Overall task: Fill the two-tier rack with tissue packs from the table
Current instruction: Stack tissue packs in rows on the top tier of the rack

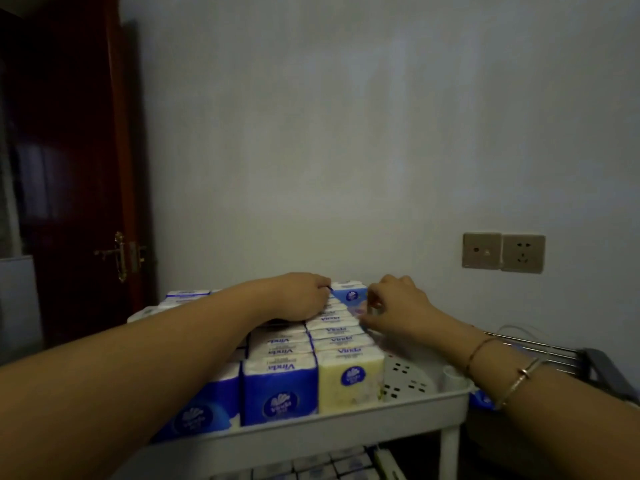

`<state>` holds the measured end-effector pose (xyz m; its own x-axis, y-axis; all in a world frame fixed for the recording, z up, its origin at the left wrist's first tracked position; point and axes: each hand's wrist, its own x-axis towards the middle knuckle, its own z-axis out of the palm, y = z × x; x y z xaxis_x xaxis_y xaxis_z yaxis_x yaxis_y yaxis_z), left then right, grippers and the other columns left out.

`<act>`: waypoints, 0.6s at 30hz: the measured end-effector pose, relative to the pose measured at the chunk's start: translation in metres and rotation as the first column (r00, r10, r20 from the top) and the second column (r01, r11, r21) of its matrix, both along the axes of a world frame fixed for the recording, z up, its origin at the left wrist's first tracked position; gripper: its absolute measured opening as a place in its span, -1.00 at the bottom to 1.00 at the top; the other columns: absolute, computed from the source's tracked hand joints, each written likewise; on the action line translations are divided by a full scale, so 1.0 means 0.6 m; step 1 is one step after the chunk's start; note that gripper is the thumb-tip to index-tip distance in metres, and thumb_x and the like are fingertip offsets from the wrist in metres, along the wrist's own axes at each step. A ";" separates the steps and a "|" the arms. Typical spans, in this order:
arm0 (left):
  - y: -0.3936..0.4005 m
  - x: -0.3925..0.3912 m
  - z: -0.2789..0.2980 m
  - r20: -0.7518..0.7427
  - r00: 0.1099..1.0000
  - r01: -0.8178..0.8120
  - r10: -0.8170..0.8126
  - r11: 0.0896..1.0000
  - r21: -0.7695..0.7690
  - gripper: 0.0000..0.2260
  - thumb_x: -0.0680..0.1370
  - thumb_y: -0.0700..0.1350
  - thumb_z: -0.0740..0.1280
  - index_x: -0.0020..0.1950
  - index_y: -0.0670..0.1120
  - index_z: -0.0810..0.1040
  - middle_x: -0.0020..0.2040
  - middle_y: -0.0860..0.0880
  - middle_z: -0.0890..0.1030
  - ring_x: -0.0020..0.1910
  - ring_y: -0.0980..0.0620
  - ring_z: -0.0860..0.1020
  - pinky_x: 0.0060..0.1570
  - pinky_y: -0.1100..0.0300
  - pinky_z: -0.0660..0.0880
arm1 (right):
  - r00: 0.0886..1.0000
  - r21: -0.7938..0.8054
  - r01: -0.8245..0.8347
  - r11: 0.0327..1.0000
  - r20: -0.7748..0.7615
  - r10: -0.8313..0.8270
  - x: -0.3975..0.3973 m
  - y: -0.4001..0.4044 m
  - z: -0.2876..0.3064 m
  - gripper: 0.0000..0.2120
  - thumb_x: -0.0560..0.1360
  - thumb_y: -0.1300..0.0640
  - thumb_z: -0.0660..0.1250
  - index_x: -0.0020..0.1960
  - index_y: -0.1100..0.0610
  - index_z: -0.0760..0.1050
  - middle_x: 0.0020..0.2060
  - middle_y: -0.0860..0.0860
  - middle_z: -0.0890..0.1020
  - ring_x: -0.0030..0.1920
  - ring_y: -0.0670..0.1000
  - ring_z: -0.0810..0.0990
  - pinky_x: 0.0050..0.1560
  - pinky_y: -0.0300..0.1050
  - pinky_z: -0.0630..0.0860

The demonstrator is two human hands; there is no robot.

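White plastic rack, top tier packed with rows of tissue packs standing on end, filling its left and middle; the right side shows bare perforated floor. At the far edge both hands work one upright blue pack: the left hand curls against its left edge, the right hand pinches its right side. More packs lie on the lower tier. Behind stands a pale wall with two sockets, a dark wooden door left, a wire shelf right.
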<state>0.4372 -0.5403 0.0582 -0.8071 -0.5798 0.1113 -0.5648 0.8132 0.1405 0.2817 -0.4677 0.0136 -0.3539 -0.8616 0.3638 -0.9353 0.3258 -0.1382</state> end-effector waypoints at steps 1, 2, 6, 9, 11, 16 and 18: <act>0.000 0.000 0.000 0.002 1.000 -0.004 0.004 1.000 -0.005 -0.64 0.68 -0.10 -0.01 0.44 -0.14 0.32 0.46 -0.11 0.34 0.39 -0.04 0.33 0.18 0.26 0.25 | 1.000 -0.001 -0.003 1.000 -0.008 0.003 0.002 -0.001 -0.001 -0.78 0.48 -0.10 0.28 0.01 0.02 0.40 0.12 0.10 0.44 0.17 0.14 0.34 0.10 -0.03 0.35; 0.001 0.001 0.001 0.004 1.000 -0.007 0.007 1.000 -0.010 -0.64 0.68 -0.10 -0.01 0.44 -0.14 0.33 0.45 -0.11 0.35 0.38 -0.05 0.34 0.19 0.25 0.26 | 1.000 -0.003 -0.006 1.000 -0.010 0.006 0.003 -0.001 -0.002 -0.74 0.49 -0.11 0.27 0.07 0.03 0.44 0.11 0.10 0.43 0.17 0.14 0.34 0.09 -0.03 0.35; 0.012 -0.002 0.007 -0.001 1.000 -0.018 0.018 0.999 -0.029 -0.63 0.67 -0.09 0.03 0.47 -0.11 0.29 0.47 -0.10 0.32 0.42 -0.06 0.30 0.31 0.22 0.23 | 1.000 -0.004 -0.019 1.000 0.018 0.019 -0.006 0.004 -0.004 -0.72 0.46 -0.16 0.29 0.06 -0.01 0.45 0.03 0.06 0.42 0.15 0.14 0.34 0.04 -0.05 0.33; 0.029 -0.014 0.019 -0.014 1.000 -0.015 0.014 0.998 -0.059 -0.60 0.66 -0.10 0.06 0.51 -0.09 0.22 0.51 -0.07 0.25 0.46 -0.03 0.24 0.36 0.21 0.17 | 0.994 -0.085 -0.057 0.995 0.090 0.065 -0.023 0.025 -0.004 -0.70 0.45 -0.19 0.30 0.05 -0.02 0.47 0.02 0.06 0.46 0.17 0.14 0.38 0.12 -0.04 0.35; 0.047 -0.029 0.026 -0.019 1.000 -0.001 0.000 0.997 -0.072 -0.60 0.65 -0.12 0.07 0.50 -0.10 0.25 0.50 -0.08 0.28 0.45 -0.04 0.27 0.35 0.21 0.20 | 0.985 -0.163 -0.062 0.985 0.146 0.086 -0.040 0.054 -0.002 -0.66 0.46 -0.16 0.31 0.13 0.01 0.49 0.10 0.06 0.49 0.19 0.12 0.40 0.20 -0.03 0.37; 0.119 -0.112 0.030 -0.041 0.996 0.070 -0.074 0.994 -0.088 -0.65 0.61 -0.17 0.12 0.39 -0.12 0.42 0.39 -0.11 0.42 0.34 -0.08 0.40 0.27 0.16 0.31 | 0.950 -0.294 0.011 0.956 0.302 0.082 -0.124 0.157 -0.024 -0.81 0.48 -0.07 0.32 0.06 -0.07 0.49 0.13 -0.02 0.51 0.19 0.04 0.42 0.17 0.01 0.44; 0.157 -0.164 0.022 -0.043 0.991 0.125 -0.129 0.988 -0.091 -0.68 0.59 -0.20 0.14 0.32 -0.16 0.49 0.34 -0.15 0.48 0.28 -0.10 0.44 0.20 0.17 0.35 | 0.933 -0.316 0.077 0.945 0.357 0.043 -0.165 0.205 -0.047 -0.87 0.49 0.01 0.32 0.04 -0.03 0.51 0.08 -0.04 0.52 0.10 -0.02 0.46 0.11 -0.07 0.45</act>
<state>0.3386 -0.4462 0.0712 -0.8660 -0.4591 0.1983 -0.4504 0.8883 0.0898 0.1829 -0.3447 -0.0147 -0.5247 -0.7124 0.4661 -0.7991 0.2232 -0.5583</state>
